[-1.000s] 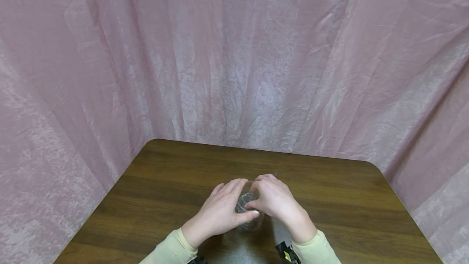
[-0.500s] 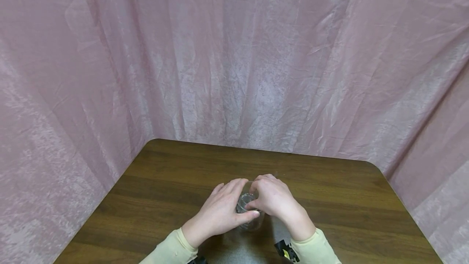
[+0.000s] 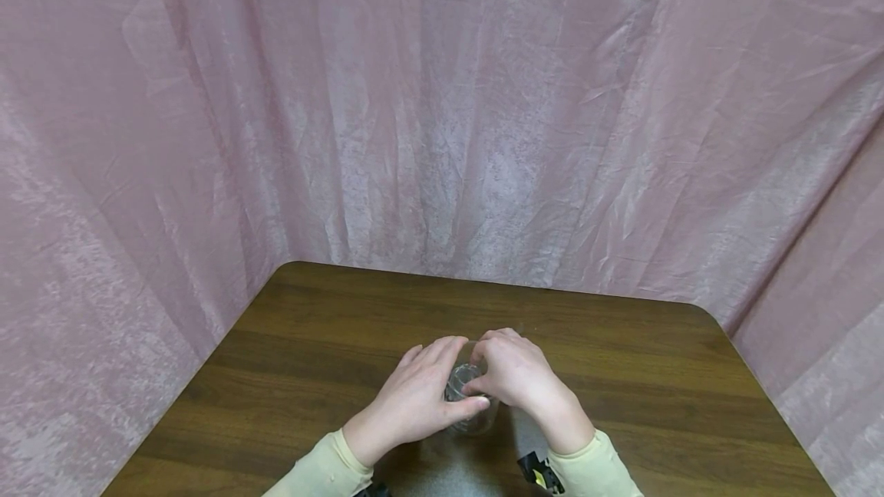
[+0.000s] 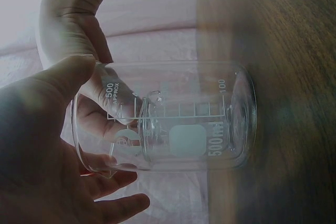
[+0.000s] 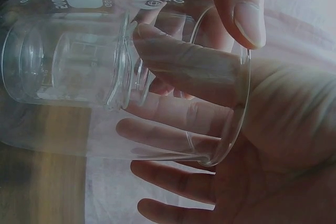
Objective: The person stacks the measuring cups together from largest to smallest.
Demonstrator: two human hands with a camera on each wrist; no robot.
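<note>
A clear glass beaker (image 4: 188,140) marked 500 ml stands upright on the table, a smaller glass beaker (image 5: 110,64) nested inside it. What looks like a still smaller beaker (image 5: 79,59) shows within that one. My left hand (image 3: 417,397) holds the large beaker near its rim, thumb on the near side and fingers around the far side. Thumb and fingers of my right hand (image 3: 521,374) reach down through the mouth of the large beaker and pinch the inner beaker's rim. In the right wrist view, other right fingers (image 5: 173,177) stretch outside the large beaker's wall.
The brown wooden table (image 3: 331,305) has rounded far corners. Pink curtains (image 3: 442,113) hang behind it and at both sides. A black strap piece (image 3: 540,474) shows at the right wrist, beside a pale yellow sleeve.
My right wrist has shifted very slightly to the left. Both hands otherwise keep their hold, and the beakers look unmoved.
</note>
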